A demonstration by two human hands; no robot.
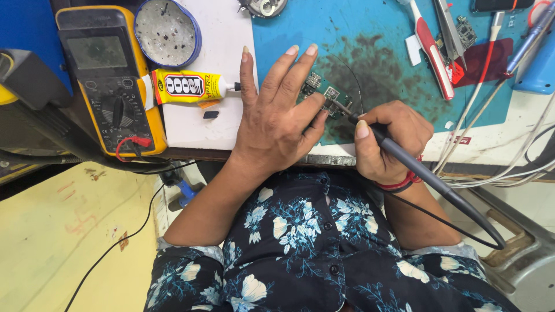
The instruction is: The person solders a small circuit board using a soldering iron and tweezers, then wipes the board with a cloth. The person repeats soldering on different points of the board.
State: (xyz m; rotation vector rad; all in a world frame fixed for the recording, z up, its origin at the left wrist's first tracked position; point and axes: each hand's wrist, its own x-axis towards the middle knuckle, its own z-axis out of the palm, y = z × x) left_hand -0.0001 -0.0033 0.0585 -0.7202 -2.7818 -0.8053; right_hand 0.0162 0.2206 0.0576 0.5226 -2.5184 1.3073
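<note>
Head view: left hand [272,115] lies flat, fingers spread, pinning a small green circuit board [324,95] under its fingertips on the tabletop [289,29]. Right hand [390,141] is closed in a pen grip on a black soldering iron [404,159], tip touching the board just beyond the left fingers. Board looks light, stiff and fragile; best held by its edges.

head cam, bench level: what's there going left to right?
Yellow multimeter → round blue-rimmed dish → yellow glue tube → left hand pressing down the small green circuit board → right hand holding the soldering iron with its tip at the board → red-and-white tool → metal tweezers.
</note>
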